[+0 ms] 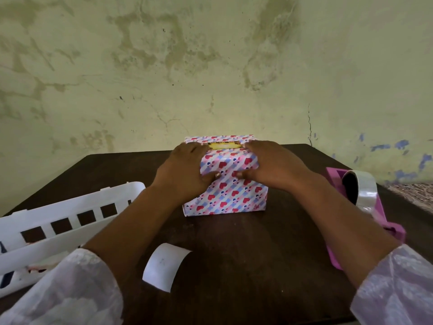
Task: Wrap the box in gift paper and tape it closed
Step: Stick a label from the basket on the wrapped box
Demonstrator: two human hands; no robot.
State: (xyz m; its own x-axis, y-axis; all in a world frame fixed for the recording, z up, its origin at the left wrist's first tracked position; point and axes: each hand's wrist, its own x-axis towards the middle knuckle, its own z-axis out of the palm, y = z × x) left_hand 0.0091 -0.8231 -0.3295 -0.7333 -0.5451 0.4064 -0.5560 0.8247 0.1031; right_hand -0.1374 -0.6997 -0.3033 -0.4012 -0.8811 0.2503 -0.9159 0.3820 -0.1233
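Note:
A box (pixel 228 193) covered in white gift paper with red and pink hearts and blue stripes stands in the middle of the dark table (pixel 234 254). At its far top edge a strip of the yellow box (pixel 222 145) shows between two paper flaps. My left hand (pixel 185 170) lies flat on the left of the top, fingers reaching the far flap, thumb on the near side. My right hand (pixel 269 165) lies the same way on the right. Both hands press the paper down.
A pink tape dispenser (pixel 375 214) with a roll of clear tape (pixel 362 188) stands at the right table edge. A white slotted plastic basket (pixel 58 221) sits at the left. A curled white paper scrap (pixel 164 266) lies near the front. A stained wall rises behind.

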